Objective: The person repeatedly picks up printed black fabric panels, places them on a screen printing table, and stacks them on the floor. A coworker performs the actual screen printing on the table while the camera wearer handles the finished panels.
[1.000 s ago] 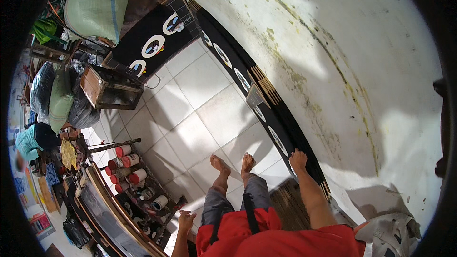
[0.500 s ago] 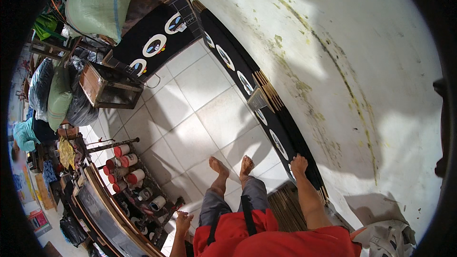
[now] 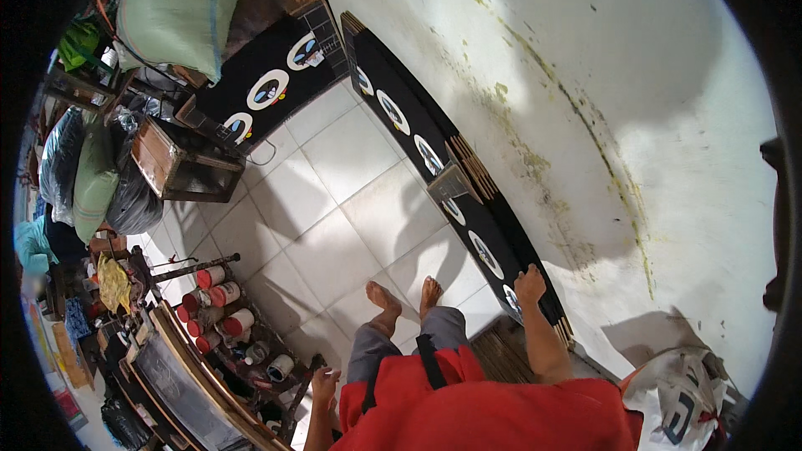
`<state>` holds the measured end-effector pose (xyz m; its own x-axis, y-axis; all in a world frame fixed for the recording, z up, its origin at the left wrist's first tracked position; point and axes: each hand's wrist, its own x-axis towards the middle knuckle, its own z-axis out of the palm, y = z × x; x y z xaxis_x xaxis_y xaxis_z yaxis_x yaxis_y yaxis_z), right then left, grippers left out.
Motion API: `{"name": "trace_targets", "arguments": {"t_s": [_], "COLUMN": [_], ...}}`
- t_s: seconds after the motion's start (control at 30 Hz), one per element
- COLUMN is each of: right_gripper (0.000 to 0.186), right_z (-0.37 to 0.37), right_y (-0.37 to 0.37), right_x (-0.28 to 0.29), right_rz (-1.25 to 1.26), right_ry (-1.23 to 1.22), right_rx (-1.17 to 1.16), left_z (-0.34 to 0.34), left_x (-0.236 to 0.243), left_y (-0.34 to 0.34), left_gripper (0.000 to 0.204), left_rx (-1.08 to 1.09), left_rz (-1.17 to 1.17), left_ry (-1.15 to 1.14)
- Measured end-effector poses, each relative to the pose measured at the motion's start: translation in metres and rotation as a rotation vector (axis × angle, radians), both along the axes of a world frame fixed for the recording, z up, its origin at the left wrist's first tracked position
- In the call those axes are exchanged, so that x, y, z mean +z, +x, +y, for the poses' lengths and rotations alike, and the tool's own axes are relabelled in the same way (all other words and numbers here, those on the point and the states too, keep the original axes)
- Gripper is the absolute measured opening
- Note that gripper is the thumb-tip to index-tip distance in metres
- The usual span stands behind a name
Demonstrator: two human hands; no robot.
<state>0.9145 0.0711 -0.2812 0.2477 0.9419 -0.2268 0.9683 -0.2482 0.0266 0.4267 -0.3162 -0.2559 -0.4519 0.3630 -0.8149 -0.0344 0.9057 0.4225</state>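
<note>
My right hand [image 3: 530, 284] is closed over the top edge of a black panel [image 3: 469, 230] at the near end of a row leaning against the wall. White ovals with dark and blue printed shapes run along the panel's face. More panels stand stacked behind it, their brown edges showing. My left hand [image 3: 325, 382] hangs low beside a rack of red-and-white cans [image 3: 238, 321], its fingers loosely bent and apart. It appears to hold nothing. Across the floor, another black panel [image 3: 266, 83] with similar ovals leans at the far left.
A wooden box [image 3: 180, 163], stuffed sacks [image 3: 171, 12] and dark bags [image 3: 134, 200] crowd the left side. A framed screen [image 3: 180, 384] stands at the near left. Brown slats [image 3: 501, 351] lie by my legs, and a white bag [image 3: 677, 397] sits at the near right.
The view has shifted slightly. My right hand stays on the panel's top edge, and my left hand remains low beside the cans with its fingers drawn in a little.
</note>
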Motion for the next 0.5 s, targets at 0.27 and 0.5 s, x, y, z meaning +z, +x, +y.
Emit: {"name": "trace_targets", "arguments": {"t_s": [0.27, 0.5], "right_gripper": [0.038, 0.042], "right_z": [0.051, 0.210], "right_y": [-0.156, -0.353], "right_x": [0.075, 0.079], "right_rz": [0.180, 0.357], "right_ry": [0.023, 0.014], "right_rx": [0.117, 0.574], "left_z": [0.020, 0.025], "left_x": [0.018, -0.006], "left_y": [-0.052, -0.100], "left_gripper": [0.044, 0.040], "left_rx": [0.008, 0.518], "left_rz": [0.183, 0.039], "left_ry": [0.080, 0.134]}}
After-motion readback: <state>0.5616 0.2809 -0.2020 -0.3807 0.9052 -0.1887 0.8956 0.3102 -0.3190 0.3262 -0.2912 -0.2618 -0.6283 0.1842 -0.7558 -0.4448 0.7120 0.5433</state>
